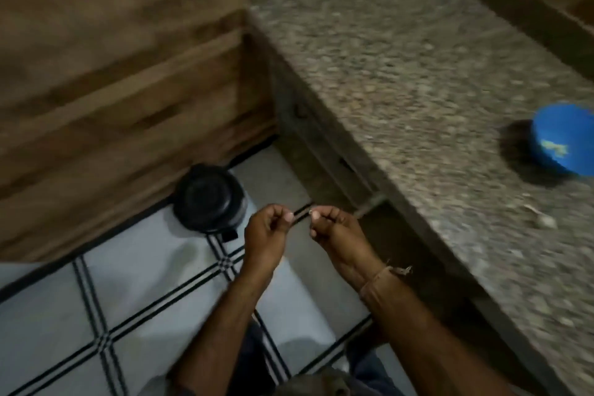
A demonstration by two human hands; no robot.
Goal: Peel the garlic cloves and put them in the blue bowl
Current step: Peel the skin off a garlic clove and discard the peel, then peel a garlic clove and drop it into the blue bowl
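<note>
Over the pale floor point(135, 270) of smooth square tiles edged with dark striped lines, both hands are hovering close together, well apart from the things on the tabletop. The left hand point(266, 231) is curling its fingers inward with the thumb pressed to the forefinger; blur is hiding whether anything sits in that pinch. The right hand point(331, 225), with a frayed brown thread band point(382, 276) circling its wrist, is pinching a tiny pale scrap point(310, 211) at its fingertips, too small to tell as clove or skin. Just beyond the left hand, a round black container point(209, 199) with a domed, ringed lid is standing on the floor beside a wood-grain cabinet wall point(122, 80). To the right, the speckled grey-brown stone tabletop point(401, 58) is stretching away as a long slab with a squared edge. Near its right end the round blue bowl point(562, 138), smooth and glossy, is holding a few pale yellowish pieces point(554, 147) against its inner wall. A small pale lump point(544, 220) is lying on the stone, apart from the bowl.
</note>
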